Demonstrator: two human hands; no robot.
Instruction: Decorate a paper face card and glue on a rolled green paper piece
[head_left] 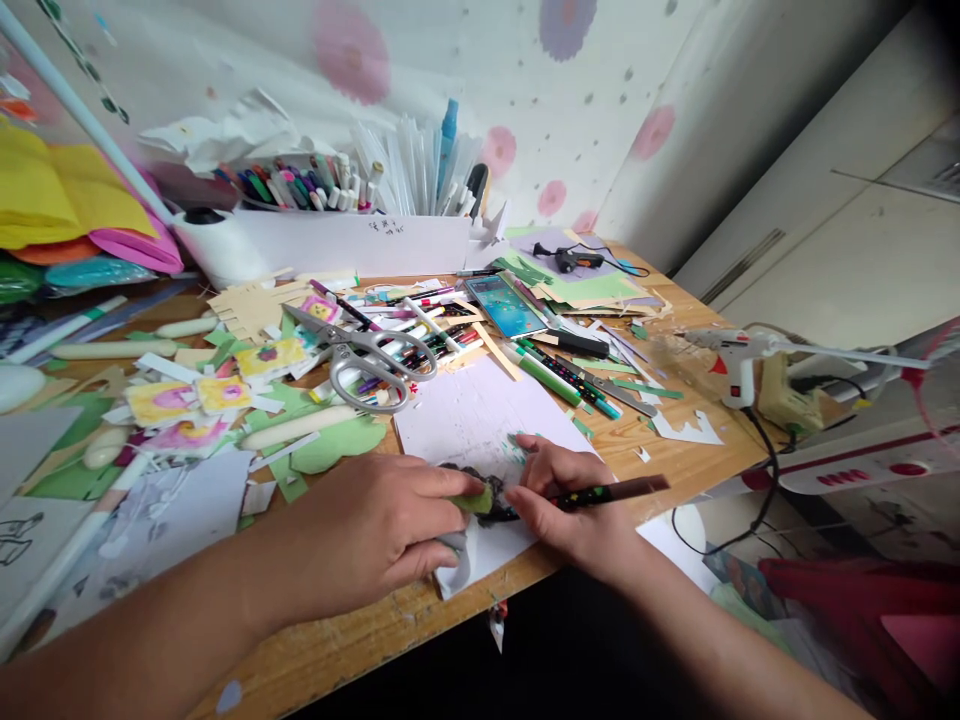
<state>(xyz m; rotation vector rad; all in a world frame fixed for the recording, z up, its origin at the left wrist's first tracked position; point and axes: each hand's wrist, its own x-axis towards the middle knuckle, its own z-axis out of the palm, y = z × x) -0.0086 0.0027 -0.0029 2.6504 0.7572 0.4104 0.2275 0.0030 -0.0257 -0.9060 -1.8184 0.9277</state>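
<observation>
My right hand (566, 490) is closed around a dark marker (634, 488) with a speckled barrel, whose back end sticks out to the right. Opposite it, my left hand (397, 515) pinches a small green paper piece (478, 500), and something grey shows under its thumb. A dark, scribbled-looking patch (495, 495) lies between the hands; I cannot tell whether it is a separate piece. Beneath both hands is a white paper sheet (450, 420), its near corner curled up. The marker's tip is hidden by my right fingers.
Grey-handled scissors (367, 355) lie beyond my left hand among paper scraps and painted cut-outs (225, 393). Green markers (547, 372) and a phone (506, 306) lie past the sheet. A white box (352, 243) holds pens at the back. A glue gun (739, 365) sits at the right edge.
</observation>
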